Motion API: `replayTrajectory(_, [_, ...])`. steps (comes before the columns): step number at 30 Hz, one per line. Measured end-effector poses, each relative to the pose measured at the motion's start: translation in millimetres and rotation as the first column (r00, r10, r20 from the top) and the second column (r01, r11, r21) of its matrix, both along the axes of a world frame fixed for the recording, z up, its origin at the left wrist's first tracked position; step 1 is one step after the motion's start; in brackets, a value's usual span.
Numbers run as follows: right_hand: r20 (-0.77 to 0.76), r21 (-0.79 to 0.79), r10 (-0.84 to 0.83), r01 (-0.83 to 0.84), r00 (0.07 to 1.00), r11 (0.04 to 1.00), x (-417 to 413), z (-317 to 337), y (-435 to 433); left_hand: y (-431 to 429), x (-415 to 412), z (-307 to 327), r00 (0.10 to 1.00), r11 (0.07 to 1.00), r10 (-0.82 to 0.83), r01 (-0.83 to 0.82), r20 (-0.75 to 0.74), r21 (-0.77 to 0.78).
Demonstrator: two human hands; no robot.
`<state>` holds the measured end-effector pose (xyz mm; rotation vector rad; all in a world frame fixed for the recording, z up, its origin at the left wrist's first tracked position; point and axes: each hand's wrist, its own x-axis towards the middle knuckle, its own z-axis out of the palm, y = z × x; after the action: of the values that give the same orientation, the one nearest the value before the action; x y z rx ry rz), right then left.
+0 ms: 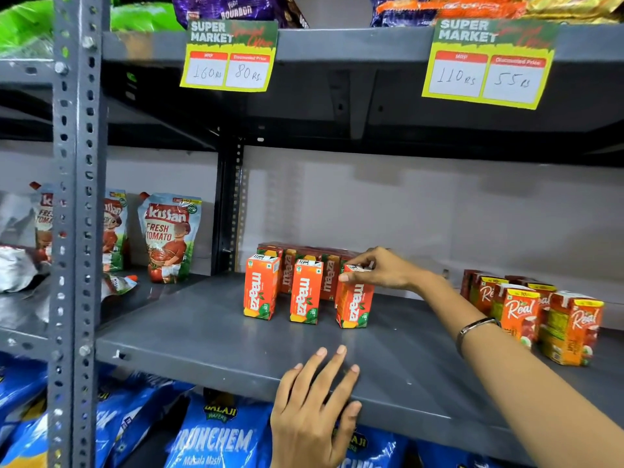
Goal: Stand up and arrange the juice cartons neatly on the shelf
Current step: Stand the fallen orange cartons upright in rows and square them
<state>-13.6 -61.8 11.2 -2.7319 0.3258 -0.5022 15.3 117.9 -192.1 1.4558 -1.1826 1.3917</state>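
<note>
Fingertips first: the right hand [381,268] is pinching the top of an orange Maaza juice carton [354,300], thumb on its near left corner and the other fingers curled over the folded white flap, so those fingers are closing on the carton. That carton is standing almost upright, leaning a touch to the left, on the grey metal shelf [209,336], at the right end of a near row of three. To its left the middle orange Maaza carton [305,292] and the left orange Maaza carton [260,287] are standing upright, with gaps between them. Right behind them, a far row of more orange Maaza cartons [304,265] is sitting against the pale back wall. A thin dark bracelet [474,327] is circling the right wrist. The left hand [317,400] is lying flat, fingers spread, palm down on the shelf's near edge, gripping nothing. Off to the right, a cluster of orange and yellow Real juice cartons [540,319] is standing well apart from the Maaza group. Far left, red and white Kissan tomato pouches [169,238] are standing upright, and blue Balaji wafer bags [216,437] are filling the level below.
</note>
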Motion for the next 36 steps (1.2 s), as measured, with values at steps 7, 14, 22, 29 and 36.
replayTrajectory(7, [-0.061, 0.177, 0.037, -0.025, 0.997, 0.984, -2.7, -3.6, -1.0, 0.5, 0.0, 0.2, 1.0, 1.0, 0.007, -0.007, 0.004, 0.006])
replayTrajectory(14, [-0.021, 0.314, 0.015, -0.007, 1.0, 0.949, -7.0, -17.6, 0.6, 1.1, 1.1, -2.3, 1.0, 0.999, -0.014, 0.015, -0.027, 0.036])
replayTrajectory(22, [0.008, 0.454, -0.048, 0.039, 0.999, 0.89, -6.9, -48.5, -1.1, 29.3, -16.1, 41.9, 0.878, 0.915, -0.395, 0.349, -0.27, -0.203])
replayTrajectory(29, [0.021, 0.454, -0.122, 0.1, 0.992, 0.886, -8.3, -64.8, -1.3, 70.7, 108.8, 122.7, 0.492, 0.887, -0.452, 0.333, -0.744, -0.319])
replayTrajectory(36, [0.093, 0.498, -0.176, 0.107, 0.98, 0.861, -5.8, -70.3, 2.7, 50.4, 165.0, 126.4, 0.369, 0.724, 0.044, 0.629, -0.928, 0.284])
